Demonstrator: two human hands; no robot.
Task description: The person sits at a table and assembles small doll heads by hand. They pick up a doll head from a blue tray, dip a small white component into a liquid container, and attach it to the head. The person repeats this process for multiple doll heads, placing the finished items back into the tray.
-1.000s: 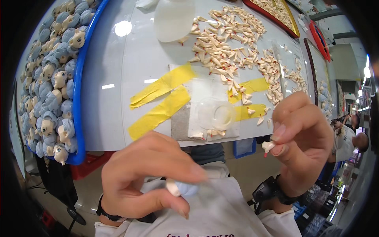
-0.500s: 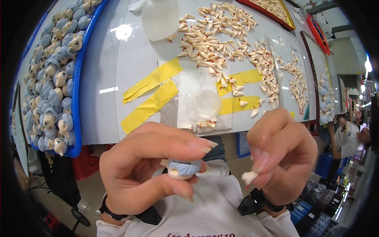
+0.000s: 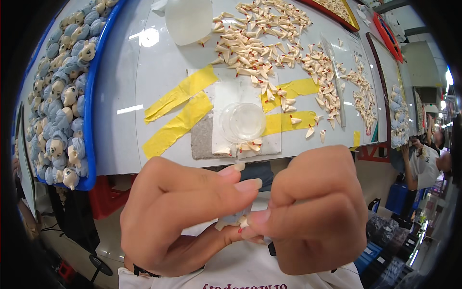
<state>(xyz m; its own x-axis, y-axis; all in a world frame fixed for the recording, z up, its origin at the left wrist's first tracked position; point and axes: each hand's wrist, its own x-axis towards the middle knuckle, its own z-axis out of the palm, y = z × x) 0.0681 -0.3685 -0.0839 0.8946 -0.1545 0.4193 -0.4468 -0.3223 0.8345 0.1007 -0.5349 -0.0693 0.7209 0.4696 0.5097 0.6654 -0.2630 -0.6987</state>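
In front of my chest, my left hand (image 3: pixel 180 212) is closed around a small doll head (image 3: pixel 236 217) with light blue hair, mostly hidden behind the fingers. My right hand (image 3: pixel 315 212) pinches a tiny cream-coloured piece with a red tip (image 3: pixel 243 222). That piece is against or very close to the head; contact cannot be made out between the fingertips. Just beyond the hands, at the table edge, a clear round dish (image 3: pixel 246 121) sits on a pad (image 3: pixel 202 139), with several similar cream pieces (image 3: pixel 250 146) beside it.
A blue tray (image 3: pixel 90 125) full of blue-haired doll heads stands at the left. Cream red-tipped pieces (image 3: pixel 262 53) lie heaped across the table's far middle. A translucent bottle (image 3: pixel 188 21) is at the back. Yellow tape strips (image 3: pixel 178 126) cross the pad. Another person (image 3: pixel 426 164) is at far right.
My right hand has moved left, bringing the cream piece to the doll head. My left hand has turned, so its fingers now cover most of the head.
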